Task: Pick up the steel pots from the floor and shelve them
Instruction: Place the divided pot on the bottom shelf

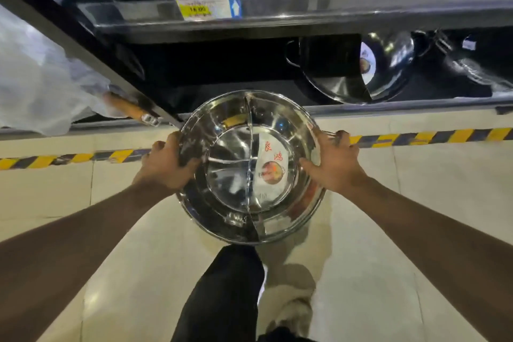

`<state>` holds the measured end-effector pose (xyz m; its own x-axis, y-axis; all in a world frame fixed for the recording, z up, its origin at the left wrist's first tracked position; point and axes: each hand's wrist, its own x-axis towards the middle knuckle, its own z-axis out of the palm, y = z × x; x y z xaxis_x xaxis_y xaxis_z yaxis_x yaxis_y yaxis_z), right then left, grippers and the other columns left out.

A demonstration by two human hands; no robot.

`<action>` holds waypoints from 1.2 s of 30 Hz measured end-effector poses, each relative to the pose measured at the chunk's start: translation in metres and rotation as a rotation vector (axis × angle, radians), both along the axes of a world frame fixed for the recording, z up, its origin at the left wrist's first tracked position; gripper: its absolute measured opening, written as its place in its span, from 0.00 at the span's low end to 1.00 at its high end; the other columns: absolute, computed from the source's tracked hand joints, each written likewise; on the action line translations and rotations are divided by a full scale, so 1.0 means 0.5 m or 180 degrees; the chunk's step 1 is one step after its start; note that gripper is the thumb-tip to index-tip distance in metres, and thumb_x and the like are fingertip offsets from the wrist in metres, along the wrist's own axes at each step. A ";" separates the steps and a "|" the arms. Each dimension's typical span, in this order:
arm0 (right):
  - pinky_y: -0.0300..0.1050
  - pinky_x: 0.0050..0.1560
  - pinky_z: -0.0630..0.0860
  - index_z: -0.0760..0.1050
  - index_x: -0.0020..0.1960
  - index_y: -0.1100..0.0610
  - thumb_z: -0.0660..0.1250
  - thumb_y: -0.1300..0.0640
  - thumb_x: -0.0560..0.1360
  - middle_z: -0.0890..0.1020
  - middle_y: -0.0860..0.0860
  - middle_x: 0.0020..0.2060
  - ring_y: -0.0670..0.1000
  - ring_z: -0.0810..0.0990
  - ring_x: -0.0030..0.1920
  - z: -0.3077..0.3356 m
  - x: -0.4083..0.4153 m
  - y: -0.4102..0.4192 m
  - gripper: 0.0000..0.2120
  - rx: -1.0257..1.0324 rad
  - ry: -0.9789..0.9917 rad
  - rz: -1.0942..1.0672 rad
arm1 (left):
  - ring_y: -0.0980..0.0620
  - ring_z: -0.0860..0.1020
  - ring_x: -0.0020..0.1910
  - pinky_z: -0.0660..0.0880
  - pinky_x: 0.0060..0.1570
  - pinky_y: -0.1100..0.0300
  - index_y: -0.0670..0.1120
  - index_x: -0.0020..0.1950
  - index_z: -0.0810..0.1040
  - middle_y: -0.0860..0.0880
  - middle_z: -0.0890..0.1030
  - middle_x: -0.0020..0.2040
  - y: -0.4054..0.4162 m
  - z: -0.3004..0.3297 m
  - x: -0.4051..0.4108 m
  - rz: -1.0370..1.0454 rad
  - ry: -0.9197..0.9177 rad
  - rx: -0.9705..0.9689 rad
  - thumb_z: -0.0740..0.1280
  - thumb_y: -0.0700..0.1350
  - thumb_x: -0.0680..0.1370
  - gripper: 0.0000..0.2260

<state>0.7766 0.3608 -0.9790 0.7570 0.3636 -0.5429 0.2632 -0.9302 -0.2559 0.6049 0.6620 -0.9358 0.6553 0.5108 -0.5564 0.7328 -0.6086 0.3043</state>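
Shelf edge [305, 12] just beyond held pot [251, 166]

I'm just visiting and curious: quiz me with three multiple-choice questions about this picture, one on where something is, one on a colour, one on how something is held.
1. Where does the other divided pot sit?
A. on the lower shelf, to the right
B. on the floor
C. on the top shelf

2. The floor tape is striped:
A. red and white
B. yellow and black
C. plain blue

3. The steel pot is held by:
A. the left hand only
B. neither hand
C. both, with the right hand

Answers: 1 A, it lies behind the lower shelf edge; 2 B, the stripes show; 3 C, each hand grips a rim side.
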 end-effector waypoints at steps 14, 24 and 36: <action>0.66 0.68 0.63 0.47 0.80 0.40 0.61 0.33 0.75 0.52 0.65 0.76 0.75 0.56 0.71 -0.147 0.196 0.181 0.39 0.0067 -0.0313 -0.0087 | 0.32 0.53 0.76 0.55 0.74 0.37 0.49 0.79 0.59 0.36 0.53 0.79 0.090 -0.171 0.116 0.0087 -0.0917 0.0402 0.68 0.48 0.77 0.33; 0.66 0.71 0.58 0.48 0.81 0.40 0.63 0.32 0.74 0.46 0.65 0.79 0.76 0.50 0.74 -0.116 0.248 0.232 0.41 0.0036 -0.0110 -0.0070 | 0.41 0.86 0.40 0.84 0.44 0.44 0.44 0.63 0.73 0.42 0.85 0.50 -0.119 -0.168 0.052 0.3683 -0.0922 -0.2406 0.67 0.42 0.80 0.12; 0.62 0.63 0.70 0.56 0.78 0.50 0.58 0.24 0.69 0.62 0.61 0.73 0.65 0.62 0.71 -0.149 0.062 0.184 0.47 0.0215 -0.0367 0.0454 | 0.46 0.79 0.26 0.80 0.29 0.54 0.39 0.60 0.73 0.38 0.80 0.51 -0.019 -0.206 0.209 0.3543 -0.1135 -0.2339 0.63 0.38 0.81 0.08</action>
